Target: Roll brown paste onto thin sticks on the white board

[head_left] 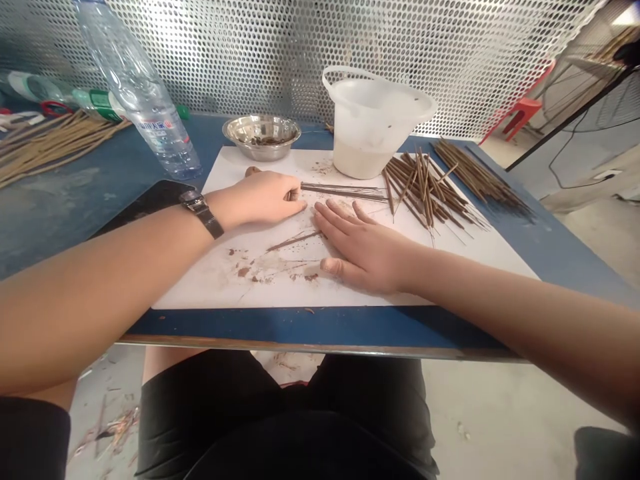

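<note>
My left hand, wearing a dark watch, is closed with fingers curled at the left ends of several thin dark sticks lying across the white board. Just behind its knuckles a brown lump partly shows. My right hand lies flat on the board with fingers spread. From under its fingers a thin brown-coated stick pokes out to the left; its other end is hidden. Brown crumbs and smears mark the board between and in front of my hands.
Behind the hands stand a metal bowl with brown bits and a white plastic bucket. Brown-coated sticks are piled at right, with another bundle beyond. A large clear bottle leans at left, near long tan sticks.
</note>
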Available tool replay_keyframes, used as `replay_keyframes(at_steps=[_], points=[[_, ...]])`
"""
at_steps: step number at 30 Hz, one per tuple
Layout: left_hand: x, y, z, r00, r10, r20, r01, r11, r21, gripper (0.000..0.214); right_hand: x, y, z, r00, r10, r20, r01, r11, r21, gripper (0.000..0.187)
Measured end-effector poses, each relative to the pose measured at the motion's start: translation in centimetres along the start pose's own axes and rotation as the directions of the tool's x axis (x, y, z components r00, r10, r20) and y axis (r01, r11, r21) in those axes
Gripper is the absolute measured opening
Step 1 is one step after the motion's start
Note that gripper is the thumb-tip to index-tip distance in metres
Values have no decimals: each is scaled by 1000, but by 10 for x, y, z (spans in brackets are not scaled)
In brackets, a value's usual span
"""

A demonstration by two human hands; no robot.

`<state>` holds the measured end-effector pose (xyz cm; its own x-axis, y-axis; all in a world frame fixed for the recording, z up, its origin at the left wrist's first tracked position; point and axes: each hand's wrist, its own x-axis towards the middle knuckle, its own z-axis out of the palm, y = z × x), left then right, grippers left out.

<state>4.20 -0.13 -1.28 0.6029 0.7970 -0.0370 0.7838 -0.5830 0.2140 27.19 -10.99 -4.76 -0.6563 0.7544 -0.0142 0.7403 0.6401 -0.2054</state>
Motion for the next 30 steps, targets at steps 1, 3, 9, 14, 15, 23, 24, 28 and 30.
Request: replay_keyframes(at_steps=[1,3,9,14,15,23,24,28,30], points=[[-1,1,-1,1000,8,4,-8,1000,-2,32,-8,-2,1,1000,-7,-14,7,1000,-4,111],[-3,2,-2,1000,15,17,-15,1000,-2,31,-28,-6,1,999,-25,-23,24,1000,-17,105],[-4,3,-3,999,12,31,-12,1000,10,30,-39,-8,1,1000,-15,9,16,999,-36,102],[0,1,0,1000,1,17,-1,1000,7,31,2,11,4,1000,7,-5,-7,1000,-23,107],[1,0,0,1000,-7,13,7,1000,6,30,7,13,3,1000,-3,-2,3,1000,-21,106],[6,-6,4,1000,2,-11,-2,1000,-13,25,-40,1,-5,999,-33,29,33,999,-22,104],[6,-7,5,1000,2,-10,-2,1000,-9,24,-47,-1,-5,999,-38,36,39,999,-23,102],[5,-6,5,1000,8,-3,-7,1000,14,25,-40,3,-2,999,-21,29,22,999,-24,105],[5,-5,5,1000,4,-2,-4,1000,20,26,-20,12,-1,1000,-8,7,8,1000,-21,108]])
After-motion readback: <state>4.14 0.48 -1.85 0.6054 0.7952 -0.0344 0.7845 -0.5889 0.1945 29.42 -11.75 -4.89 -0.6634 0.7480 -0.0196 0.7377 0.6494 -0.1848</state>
